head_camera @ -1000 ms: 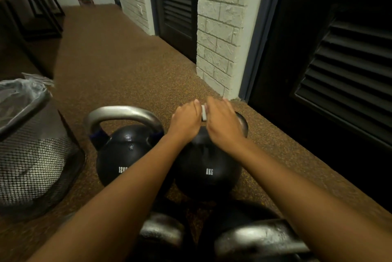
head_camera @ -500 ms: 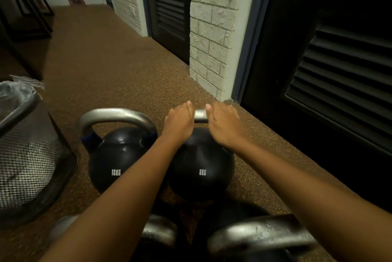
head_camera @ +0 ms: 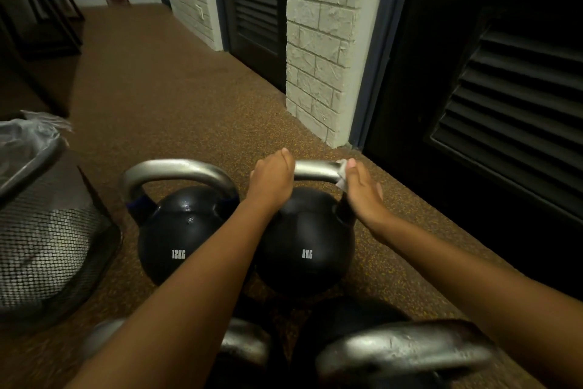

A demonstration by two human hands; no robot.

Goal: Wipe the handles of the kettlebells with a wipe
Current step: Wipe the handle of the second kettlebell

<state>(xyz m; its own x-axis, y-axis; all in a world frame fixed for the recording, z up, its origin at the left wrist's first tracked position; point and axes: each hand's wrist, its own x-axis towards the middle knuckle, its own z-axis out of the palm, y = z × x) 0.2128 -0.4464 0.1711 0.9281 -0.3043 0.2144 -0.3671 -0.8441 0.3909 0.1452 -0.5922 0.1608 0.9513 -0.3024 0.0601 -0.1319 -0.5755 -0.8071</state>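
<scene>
Covering the lower frame, a speckled brown floor [head_camera: 195,98] carries the 8KG kettlebell [head_camera: 304,246] at centre, just beside a 12KG kettlebell [head_camera: 179,237] and a mesh bin [head_camera: 53,246] at the left edge. The left hand [head_camera: 273,180] has its grip curled round the left of the handle [head_camera: 315,169], and the right hand [head_camera: 362,196] holds a white wipe [head_camera: 342,174] against the handle's right bend. A brick pillar [head_camera: 318,51] and dark louvred doors [head_camera: 511,105] fill the upper right.

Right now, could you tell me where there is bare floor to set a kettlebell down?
Widest: the floor beyond the 12KG kettlebell and 8KG kettlebell, toward the brick pillar. A narrower strip runs right of the 8KG kettlebell along the louvred door. Crowded: the gap between mesh bin and 12KG kettlebell, and the foreground with two more kettlebells.
</scene>
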